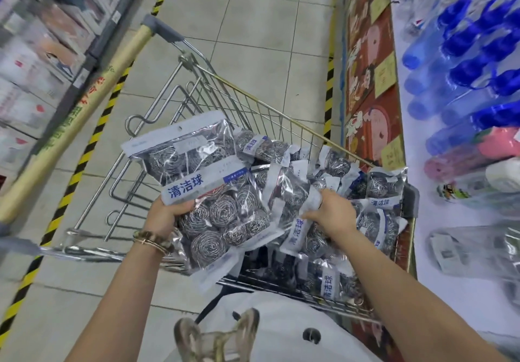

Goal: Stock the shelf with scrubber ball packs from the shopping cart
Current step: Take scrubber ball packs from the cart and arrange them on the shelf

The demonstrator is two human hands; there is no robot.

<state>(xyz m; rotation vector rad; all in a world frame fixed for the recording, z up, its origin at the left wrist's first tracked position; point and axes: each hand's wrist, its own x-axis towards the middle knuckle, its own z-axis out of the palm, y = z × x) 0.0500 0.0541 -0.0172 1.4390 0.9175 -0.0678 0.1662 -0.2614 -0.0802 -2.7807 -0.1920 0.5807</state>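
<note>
- Location: a shop aisle, seen from above. The shopping cart (281,111) stands on the tiled floor (253,24), close against the shelf (450,299) on the person's right.
- Task item: the scrubber ball packs (377,184) lie heaped and overlapping in the cart basket. None can be confirmed on the shelf; a clear packet there is too blurred to identify.
- Left hand (166,215): grips a held pack (222,212) by its blue-lettered header, raised over the near left part of the basket. The thumb is pressed across the header; the other fingers are underneath and hidden. A second pack (180,148) sits behind it, and whether it is in the same grip cannot be told.
- Right hand (330,216): down in the heap, fingers curled round the white header of another pack (298,229), which lies among the rest.
- Step in hand, as judged: gathering packs from the cart; placement on the shelf not yet begun.
- Next move calls for: lifting the right-hand pack free of the overlapping film, then turning right to the shelf and setting the packs on bare surface.
- Risk noted: the packs are slippery and interleaved, so neighbours may be dragged out or slide off.
- Other items: blue bottles (478,38) occupy the far shelf; a wooden pole (84,114) crosses the aisle at left.
</note>
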